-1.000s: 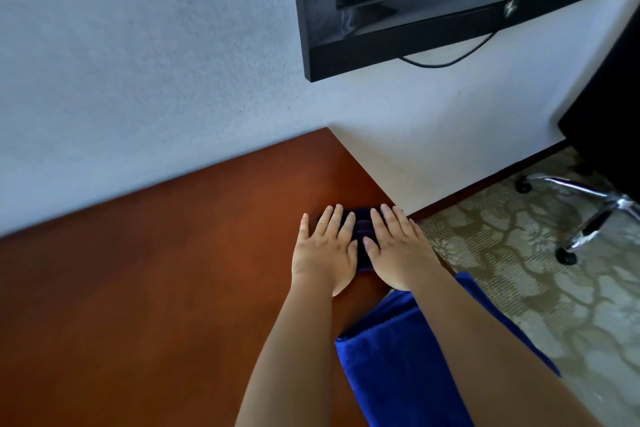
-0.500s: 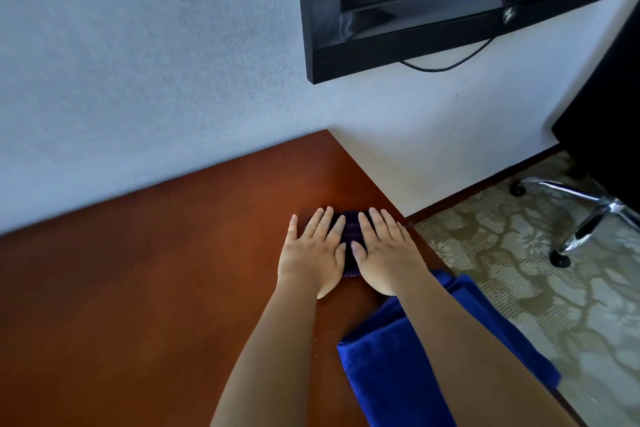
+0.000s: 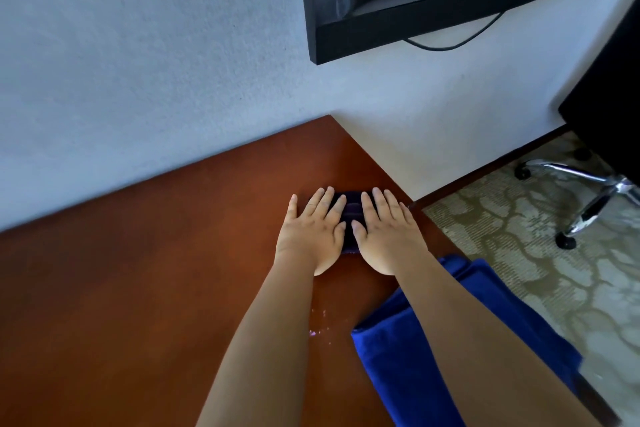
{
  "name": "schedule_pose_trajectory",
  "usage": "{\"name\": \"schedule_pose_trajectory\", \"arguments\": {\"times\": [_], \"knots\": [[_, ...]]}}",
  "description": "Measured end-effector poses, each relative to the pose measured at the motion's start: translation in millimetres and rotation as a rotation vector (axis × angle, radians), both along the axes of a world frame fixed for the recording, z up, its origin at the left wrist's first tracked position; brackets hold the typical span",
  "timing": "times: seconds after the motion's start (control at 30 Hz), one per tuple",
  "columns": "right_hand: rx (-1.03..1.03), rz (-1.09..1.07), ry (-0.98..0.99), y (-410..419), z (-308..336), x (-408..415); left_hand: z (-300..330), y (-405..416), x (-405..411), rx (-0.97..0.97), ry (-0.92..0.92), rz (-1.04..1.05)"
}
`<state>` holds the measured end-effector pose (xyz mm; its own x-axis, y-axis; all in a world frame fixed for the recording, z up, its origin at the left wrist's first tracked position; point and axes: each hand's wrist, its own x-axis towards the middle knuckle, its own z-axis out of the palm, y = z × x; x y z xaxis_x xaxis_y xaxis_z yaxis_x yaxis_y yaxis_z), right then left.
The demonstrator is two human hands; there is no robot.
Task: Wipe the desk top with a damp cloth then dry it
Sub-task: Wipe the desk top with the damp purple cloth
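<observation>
Your left hand (image 3: 313,236) and your right hand (image 3: 388,234) lie side by side, palms down and fingers straight, both pressing flat on a small dark purple folded cloth (image 3: 349,215). Neither hand curls round it; the fingers are spread slightly and the thumbs nearly meet over the middle of the cloth. Most of the cloth is hidden beneath your palms, and only a strip between the hands and a little beyond the fingertips shows.

The cloth sits on the reddish-brown polished wooden desk top (image 3: 138,288), close to the desk's corner at 12 o'clock from your hands, near the right edge. At 5 o'clock from the hands, a bright blue folded towel (image 3: 398,350) rests on the desk along its right edge, partly under your right forearm. A few small pale specks (image 3: 317,329) lie on the wood at 6 o'clock from your left hand, just beside the towel.

A pale textured wall (image 3: 138,62) runs behind the desk. At 1 o'clock a black flat-screen television (image 3: 398,17) hangs on it with a black cable (image 3: 457,42) looping below. At 3 o'clock, on the patterned beige carpet (image 3: 519,236), stands the chrome wheeled base of an office chair (image 3: 595,198).
</observation>
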<state>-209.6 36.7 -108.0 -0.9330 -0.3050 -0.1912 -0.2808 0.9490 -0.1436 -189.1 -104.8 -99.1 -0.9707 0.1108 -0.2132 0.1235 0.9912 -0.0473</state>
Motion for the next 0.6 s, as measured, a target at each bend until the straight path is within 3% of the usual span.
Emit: {"name": "schedule_pose_trajectory", "arguments": {"times": [0.37, 0.6], "knots": [[0.045, 0.063, 0.012, -43.9, 2.4, 100.6, 0.8, -39.4, 111.8, 0.009, -0.002, 0.075], [0.199, 0.174, 0.050, -51.6, 11.9, 152.3, 0.8, -41.7, 174.9, 0.013, -0.013, 0.139]]}}
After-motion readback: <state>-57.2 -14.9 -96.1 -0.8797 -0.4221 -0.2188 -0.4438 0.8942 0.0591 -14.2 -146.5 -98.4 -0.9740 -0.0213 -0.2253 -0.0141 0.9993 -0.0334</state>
